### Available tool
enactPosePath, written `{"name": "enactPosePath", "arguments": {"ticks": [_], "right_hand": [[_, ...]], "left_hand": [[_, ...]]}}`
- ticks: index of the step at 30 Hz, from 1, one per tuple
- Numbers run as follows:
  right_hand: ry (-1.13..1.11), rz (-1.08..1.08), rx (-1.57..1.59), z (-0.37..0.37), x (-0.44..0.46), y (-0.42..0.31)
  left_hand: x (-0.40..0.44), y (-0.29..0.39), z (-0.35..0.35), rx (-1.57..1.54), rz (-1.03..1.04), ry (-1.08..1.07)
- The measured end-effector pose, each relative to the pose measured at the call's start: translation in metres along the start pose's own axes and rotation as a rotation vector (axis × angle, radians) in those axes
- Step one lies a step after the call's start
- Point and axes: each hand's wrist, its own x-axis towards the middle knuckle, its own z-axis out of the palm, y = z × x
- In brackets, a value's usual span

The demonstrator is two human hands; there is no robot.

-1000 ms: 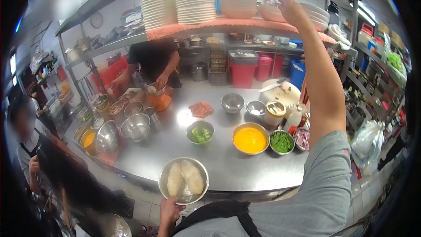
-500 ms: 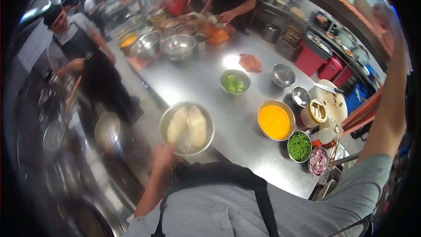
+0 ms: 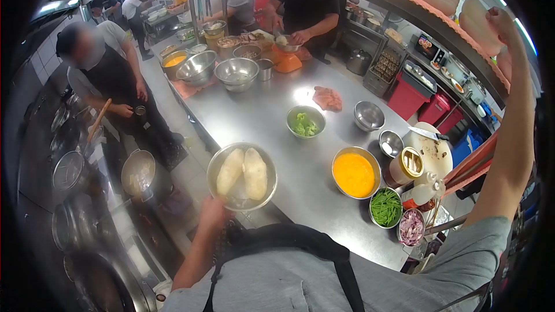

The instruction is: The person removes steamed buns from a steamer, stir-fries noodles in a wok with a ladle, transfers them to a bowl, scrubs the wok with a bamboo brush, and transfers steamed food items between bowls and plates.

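On the left, my left hand (image 3: 214,214) is closed on the near rim of a round metal bowl (image 3: 240,201), which is at the counter's edge. Two pale, oblong pieces of food (image 3: 255,174) lie side by side in it. My right arm is raised high to the shelf at upper right. There my right hand (image 3: 500,25) has its fingers curled at the edge of a white oval plate (image 3: 478,22). A bowl of orange-yellow liquid (image 3: 356,174), a bowl of cut green beans (image 3: 385,207) and a bowl of sliced purple onion (image 3: 411,228) stand on the steel counter.
A bowl of green pieces (image 3: 305,122), raw meat (image 3: 328,99) and metal bowls (image 3: 369,117) are on the counter (image 3: 277,138). A knife (image 3: 425,133) lies on a cutting board (image 3: 437,164). Co-workers stand left and across. Pans (image 3: 139,172) sit at left.
The view has steadied and shifted slightly. The left co-worker's hand has lowered, with a small round metal item beside it. My left hand still grips the bowl; my right arm stays raised.
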Motion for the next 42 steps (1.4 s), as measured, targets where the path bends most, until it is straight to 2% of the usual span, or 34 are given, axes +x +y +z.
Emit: {"name": "enactPosePath", "arguments": {"ticks": [1, 5, 9, 11, 14, 17, 19, 20, 22, 24, 27, 30, 33, 35, 37, 39, 42], "right_hand": [[0.133, -0.09, -0.078, 0.008, 0.015, 0.016], [0.26, -0.111, -0.14, -0.01, -0.026, -0.025], [0.347, -0.24, -0.001, -0.031, -0.141, -0.105], [0.299, -0.287, 0.12, -0.03, -0.209, -0.147], [0.085, -0.283, 0.336, -0.002, -0.3, -0.205], [-0.288, -0.193, 0.59, 0.075, -0.373, -0.261], [-0.51, -0.139, 0.888, 0.161, -0.422, -0.297], [-0.583, -0.168, 0.871, 0.21, -0.446, -0.313], [-0.386, -0.394, 0.857, 0.297, -0.502, -0.351], [-0.315, -0.5, 0.847, 0.354, -0.54, -0.382], [-0.314, -0.603, 0.796, 0.416, -0.572, -0.407], [-0.474, -0.66, 0.686, 0.459, -0.583, -0.415], [-0.411, -0.539, 0.719, 0.41, -0.559, -0.434], [-0.441, -0.67, 0.84, 0.357, -0.535, -0.462], [-0.396, -0.867, 1.019, 0.337, -0.538, -0.495], [-0.251, -1.075, 0.902, 0.36, -0.555, -0.528], [-0.298, -1.103, 0.831, 0.374, -0.564, -0.537]], "left_hand": [[-0.001, 0.007, 0.002, -0.074, -0.068, -0.006], [0.015, 0.005, -0.004, -0.044, -0.096, -0.021], [0.02, 0.021, 0.005, -0.153, -0.042, -0.026], [0.022, 0.022, 0.003, -0.157, -0.055, 0.006], [0.021, 0.026, 0.001, -0.167, -0.056, 0.063], [0.017, 0.028, -0.005, -0.206, 0.024, 0.112], [0.013, 0.031, -0.013, -0.237, 0.07, 0.145], [0.01, 0.034, -0.02, -0.223, 0.078, 0.152], [0.006, 0.041, -0.035, -0.196, 0.1, 0.164], [0.009, 0.043, -0.051, -0.128, 0.062, 0.17], [0.011, 0.038, -0.062, -0.065, -0.009, 0.158], [0.023, 0.021, -0.07, -0.036, -0.051, 0.135], [0.03, 0.013, -0.064, -0.014, -0.078, 0.167], [0.039, 0.003, -0.062, 0.055, -0.111, 0.18], [0.043, -0.002, -0.058, 0.137, -0.103, 0.192], [0.046, -0.001, -0.048, 0.174, -0.1, 0.16], [0.04, 0.012, -0.032, 0.159, -0.114, 0.078]]}}
